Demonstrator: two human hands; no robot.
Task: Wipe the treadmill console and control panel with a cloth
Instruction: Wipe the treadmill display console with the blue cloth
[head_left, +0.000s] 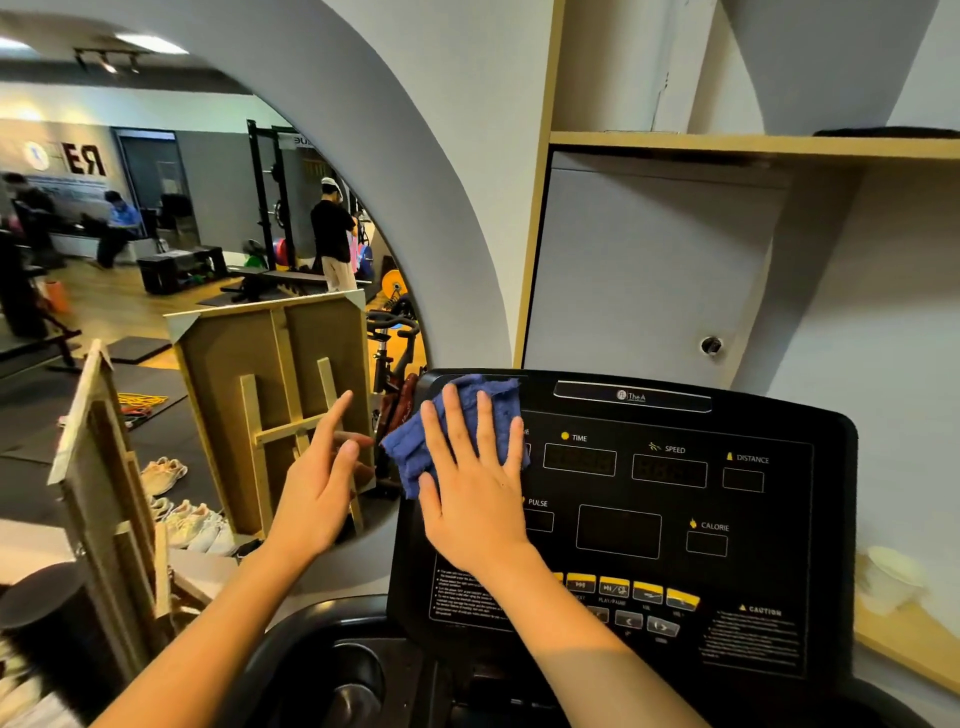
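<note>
The black treadmill console (727, 499) fills the lower right, with dark displays labelled TIME, SPEED, DISTANCE, PULSE and CALORIE and a row of yellow buttons (631, 590) below. A blue cloth (410, 452) lies against the console's upper left corner. My right hand (475, 488) presses flat on the cloth with straight, spread fingers. My left hand (324, 478) hovers in the air left of the console, fingers loosely extended, holding nothing.
A large round mirror (208, 260) at left reflects the gym, people and a wooden easel (291, 415). Wooden shelving (753, 145) and a grey cabinet door stand behind the console. A pale cup (888, 577) sits on a shelf at right. Shoes (192, 519) lie below.
</note>
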